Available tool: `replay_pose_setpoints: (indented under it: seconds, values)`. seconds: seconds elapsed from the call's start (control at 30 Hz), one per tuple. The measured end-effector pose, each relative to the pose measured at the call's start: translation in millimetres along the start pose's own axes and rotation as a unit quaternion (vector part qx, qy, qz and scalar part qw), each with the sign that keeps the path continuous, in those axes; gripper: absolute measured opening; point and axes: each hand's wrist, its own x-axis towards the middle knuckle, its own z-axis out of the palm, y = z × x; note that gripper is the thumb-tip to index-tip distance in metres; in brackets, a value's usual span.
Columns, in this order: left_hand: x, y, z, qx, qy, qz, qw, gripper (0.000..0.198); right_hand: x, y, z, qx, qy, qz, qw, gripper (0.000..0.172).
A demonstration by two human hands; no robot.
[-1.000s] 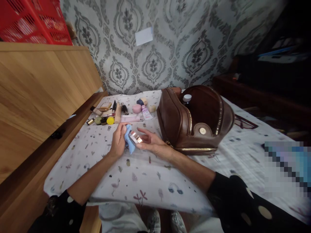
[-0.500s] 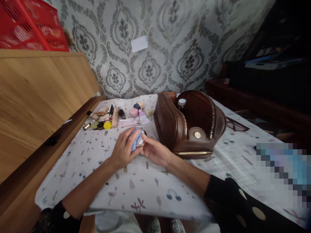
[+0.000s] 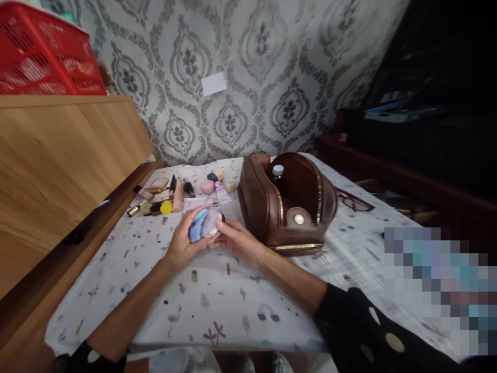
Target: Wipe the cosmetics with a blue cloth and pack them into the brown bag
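Note:
My left hand [image 3: 179, 242] is closed around a small light-blue cloth [image 3: 196, 227], which presses against the side of a round cosmetic jar [image 3: 210, 223]. The jar looks clear and pale; its contents cannot be made out. My right hand [image 3: 239, 241] grips the same jar at its right side, thumb and fingers at the rim. Both hands hover over the patterned cloth on the table. Just right of them stands a brown leather cosmetic bag [image 3: 256, 207], unzipped, with a white-capped bottle [image 3: 278, 171] inside.
Several makeup items lie at the back left, among them a yellow-lidded jar [image 3: 166, 207], a beige tube [image 3: 178, 196] and a pink jar [image 3: 207, 187]. Glasses [image 3: 355, 202] rest right of the bag. A wooden cabinet [image 3: 70, 150] and red basket [image 3: 42, 57] border the left.
The jar has turned in my hands, so more of its clear round face and the blue cloth show. The view has shifted slightly, and my hands remain together.

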Motion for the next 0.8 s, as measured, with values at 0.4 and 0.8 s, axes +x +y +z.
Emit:
replay_pose_setpoints:
  seconds: [0.4,0.8]
  values:
    - [39,37,5.1,0.085,0.055,0.153,0.983,0.063,-40,-79,8,-0.415,0.06,-0.195,0.886,0.074]
    - [100,85,64.3,-0.052,0.057,0.117,0.99,0.068,-66,-189,-24,-0.6,0.102,-0.181,0.773,0.054]
